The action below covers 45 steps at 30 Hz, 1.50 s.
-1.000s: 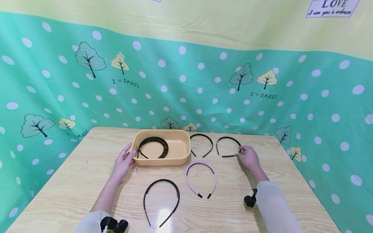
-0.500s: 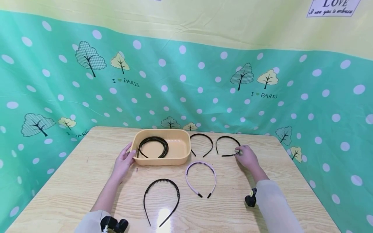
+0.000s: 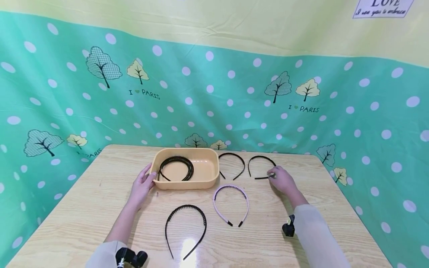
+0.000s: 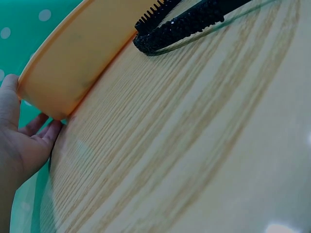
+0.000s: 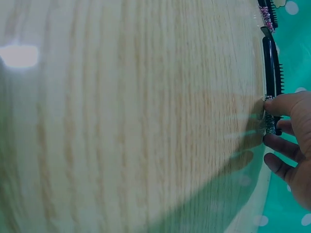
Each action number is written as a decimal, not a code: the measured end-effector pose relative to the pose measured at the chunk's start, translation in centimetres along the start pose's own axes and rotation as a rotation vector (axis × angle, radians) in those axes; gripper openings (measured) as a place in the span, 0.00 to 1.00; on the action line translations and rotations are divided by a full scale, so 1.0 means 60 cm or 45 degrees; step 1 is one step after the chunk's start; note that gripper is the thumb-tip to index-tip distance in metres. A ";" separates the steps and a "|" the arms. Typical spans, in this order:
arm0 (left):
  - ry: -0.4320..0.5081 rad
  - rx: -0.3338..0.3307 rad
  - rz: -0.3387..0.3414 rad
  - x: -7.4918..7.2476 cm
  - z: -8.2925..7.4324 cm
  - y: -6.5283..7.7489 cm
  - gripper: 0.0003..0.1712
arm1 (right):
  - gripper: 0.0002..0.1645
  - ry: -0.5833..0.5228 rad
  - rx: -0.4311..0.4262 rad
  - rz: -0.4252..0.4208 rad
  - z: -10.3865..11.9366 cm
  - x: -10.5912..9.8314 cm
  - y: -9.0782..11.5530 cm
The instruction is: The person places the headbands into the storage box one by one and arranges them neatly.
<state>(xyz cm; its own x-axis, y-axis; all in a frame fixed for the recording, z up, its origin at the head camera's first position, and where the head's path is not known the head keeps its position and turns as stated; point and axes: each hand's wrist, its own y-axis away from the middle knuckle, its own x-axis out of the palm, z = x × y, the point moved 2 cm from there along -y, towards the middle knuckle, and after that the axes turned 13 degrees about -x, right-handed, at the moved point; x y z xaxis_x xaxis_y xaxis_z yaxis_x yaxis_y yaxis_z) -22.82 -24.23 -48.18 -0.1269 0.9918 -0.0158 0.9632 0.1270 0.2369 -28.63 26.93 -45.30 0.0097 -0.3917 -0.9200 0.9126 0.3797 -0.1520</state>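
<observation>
At the left end of a tan plastic bin [image 3: 187, 185], my left hand [image 3: 140, 188] grips the bin, thumb at the rim and fingers low on the wall. Several black toothed headbands [image 3: 191, 170] lie stacked in the bin's left half. On the far right of the table, my right hand [image 3: 283, 181] pinches the right side of a black headband [image 3: 262, 156]. The right wrist view shows thumb and fingers about that headband [image 5: 270, 63], near its glittery section. Part of its right side is hidden behind the fingers.
A second black headband [image 3: 232, 153] lies by the bin's right end. A lilac headband [image 3: 231, 186] with black tips lies mid-table, and another black headband [image 3: 188, 206] lies nearer the front edge. A green dotted curtain [image 3: 207, 89] hangs behind the wooden table [image 3: 268, 242].
My right hand has slid slightly left along the right side of the black headband, which has shifted very little. The left hand and the bin stay in place.
</observation>
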 end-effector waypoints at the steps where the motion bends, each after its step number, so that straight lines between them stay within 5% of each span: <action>1: -0.003 -0.004 -0.001 0.000 0.000 0.000 0.38 | 0.17 -0.003 0.006 0.009 0.000 0.001 -0.001; 12: -0.038 -0.021 -0.008 0.000 -0.003 0.003 0.38 | 0.12 -0.004 -0.004 0.050 -0.002 0.002 -0.002; 45: -0.026 -0.006 -0.006 0.000 -0.003 0.003 0.38 | 0.10 0.079 -0.113 -0.177 0.024 -0.022 0.002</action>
<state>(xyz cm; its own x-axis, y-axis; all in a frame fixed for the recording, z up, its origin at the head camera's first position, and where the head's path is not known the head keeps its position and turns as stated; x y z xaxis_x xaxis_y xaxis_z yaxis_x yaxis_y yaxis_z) -22.68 -24.19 -47.98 -0.1268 0.9912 -0.0369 0.9614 0.1319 0.2414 -27.93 26.29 -43.57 -0.1415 -0.3943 -0.9080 0.8637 0.3990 -0.3079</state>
